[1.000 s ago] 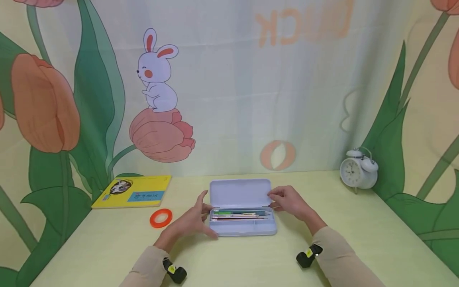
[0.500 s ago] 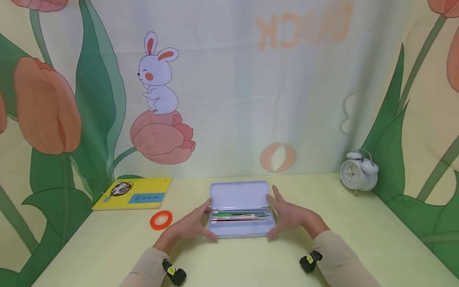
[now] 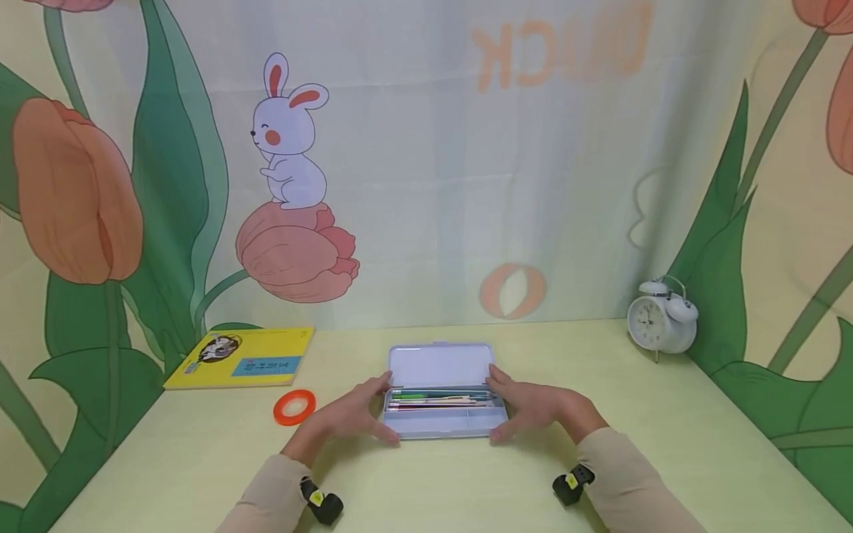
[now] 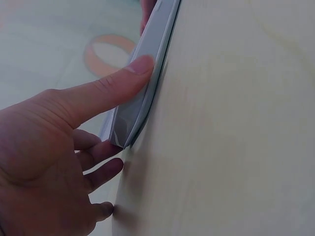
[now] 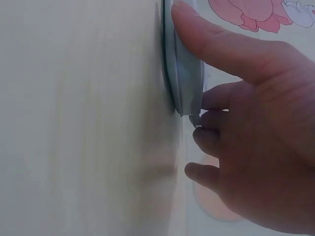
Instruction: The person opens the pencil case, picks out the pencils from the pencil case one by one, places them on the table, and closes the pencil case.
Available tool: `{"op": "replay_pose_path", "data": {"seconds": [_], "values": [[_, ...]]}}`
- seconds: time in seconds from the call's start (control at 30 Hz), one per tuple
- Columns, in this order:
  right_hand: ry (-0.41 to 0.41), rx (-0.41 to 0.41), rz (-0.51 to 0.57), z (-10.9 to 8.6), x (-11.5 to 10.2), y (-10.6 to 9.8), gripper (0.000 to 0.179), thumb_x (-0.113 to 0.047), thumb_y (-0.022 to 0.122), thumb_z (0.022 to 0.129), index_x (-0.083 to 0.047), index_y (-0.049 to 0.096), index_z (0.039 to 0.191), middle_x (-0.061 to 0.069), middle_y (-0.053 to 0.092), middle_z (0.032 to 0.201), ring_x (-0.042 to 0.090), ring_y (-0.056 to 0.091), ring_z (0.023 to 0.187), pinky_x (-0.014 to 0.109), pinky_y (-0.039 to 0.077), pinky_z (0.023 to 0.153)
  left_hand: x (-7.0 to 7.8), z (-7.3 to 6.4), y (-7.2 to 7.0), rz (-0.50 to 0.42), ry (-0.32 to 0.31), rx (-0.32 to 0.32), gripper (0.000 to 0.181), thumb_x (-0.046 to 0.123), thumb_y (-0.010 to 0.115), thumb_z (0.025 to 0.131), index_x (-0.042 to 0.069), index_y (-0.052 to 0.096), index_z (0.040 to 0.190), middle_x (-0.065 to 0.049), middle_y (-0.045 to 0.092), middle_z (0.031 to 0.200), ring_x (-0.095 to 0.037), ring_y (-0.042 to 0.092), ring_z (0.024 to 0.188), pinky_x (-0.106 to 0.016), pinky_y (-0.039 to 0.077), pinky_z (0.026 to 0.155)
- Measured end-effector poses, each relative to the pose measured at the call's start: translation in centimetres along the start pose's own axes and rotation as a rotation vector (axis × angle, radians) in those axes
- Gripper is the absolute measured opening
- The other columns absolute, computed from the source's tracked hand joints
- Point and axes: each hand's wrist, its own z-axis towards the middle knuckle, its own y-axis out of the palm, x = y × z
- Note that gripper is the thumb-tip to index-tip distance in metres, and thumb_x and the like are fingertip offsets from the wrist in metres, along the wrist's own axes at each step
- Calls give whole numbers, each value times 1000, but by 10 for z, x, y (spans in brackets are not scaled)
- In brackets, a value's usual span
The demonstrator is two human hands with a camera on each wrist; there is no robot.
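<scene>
A pale lilac pencil case (image 3: 445, 426) stands open on the table, its lid (image 3: 440, 365) raised at the back. Several pencils (image 3: 436, 406) lie in its rear compartment; a divider splits the front one. My left hand (image 3: 356, 414) grips the left end, thumb on the front wall and index finger at the lid's lower left corner. At the right end my right hand (image 3: 533, 406) holds the case the same way. Both wrist views show a thumb pressed along the case wall (image 4: 130, 115), the other fingers bent behind the end, partly hidden.
An orange ring-shaped roll of tape (image 3: 277, 409) lies left of the left hand. Behind it is a yellow book (image 3: 266, 348). A white twin-bell alarm clock (image 3: 660, 322) stands at the back right, before a printed curtain (image 3: 413, 185).
My right hand has left the lid's right edge and come down to the case's right end, thumb in front. The lid looks shorter in the head view. My left hand has kept its place.
</scene>
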Motion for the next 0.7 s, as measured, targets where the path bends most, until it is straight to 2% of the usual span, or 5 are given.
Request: {"op": "replay_pose_path", "data": {"seconds": [0.2,0.53,0.7], "values": [[-13,1,1,0,-1,-1,110,-50,79,82,-1,17,159,18,0,166,35,11,151,51,19,120,0,0,1,22,-11,12,117,37,94,67,10,26,159,-14,31,158,-35,26,145,-59,23,117],[11,16,39,0,-2,-4,109,-43,84,79,-2,21,158,17,4,166,34,11,151,51,19,120,-2,3,-2,50,1,-14,110,45,90,69,14,33,157,-10,37,154,-30,32,140,-57,26,116],[2,16,56,-1,-7,-6,108,-42,85,79,0,23,157,18,5,166,35,11,151,51,18,120,0,1,-1,48,-10,0,107,46,90,70,12,37,156,-11,39,152,-31,35,138,-58,28,114]]}}
